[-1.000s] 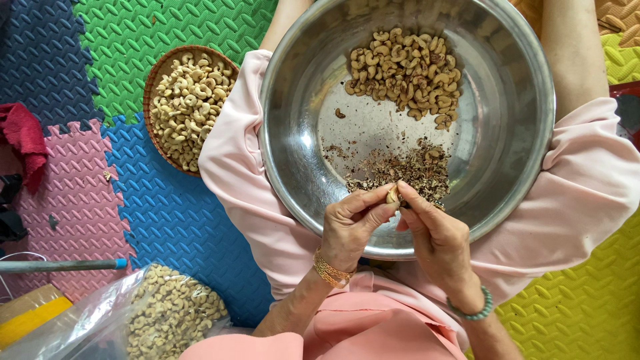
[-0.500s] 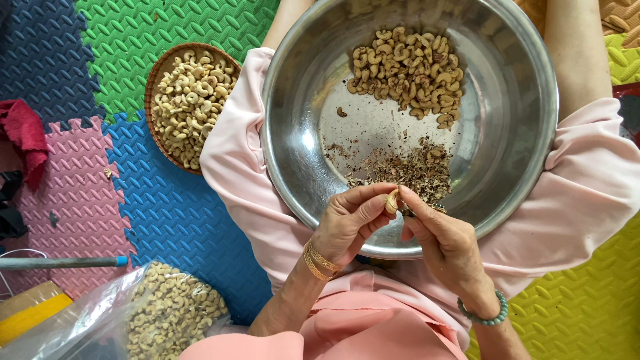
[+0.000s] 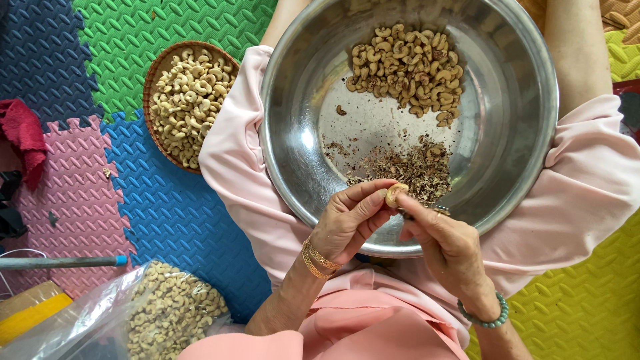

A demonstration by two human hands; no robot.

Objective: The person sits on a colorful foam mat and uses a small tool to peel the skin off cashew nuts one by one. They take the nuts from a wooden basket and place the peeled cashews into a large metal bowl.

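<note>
The left hand (image 3: 350,223) pinches a pale cashew (image 3: 395,194) between thumb and fingertips, just over the near rim of a big steel bowl (image 3: 293,160) resting on the lap. The right hand (image 3: 448,248), fingers curled together, touches the nut from the right. Far inside the bowl lie unpeeled cashews (image 3: 407,67), with brown skins (image 3: 410,167) nearer. Left, on the foam floor mat (image 3: 167,220), stands a wicker basket (image 3: 155,80) of pale nuts; near left, a clear plastic bag (image 3: 100,320) holds more.

Over a steel bowl (image 3: 293,147) on the lap, the left hand (image 3: 350,223) pinches a cashew (image 3: 395,194) while the right hand (image 3: 447,247) meets it (peel scraps (image 3: 407,167) lie just beyond).
</note>
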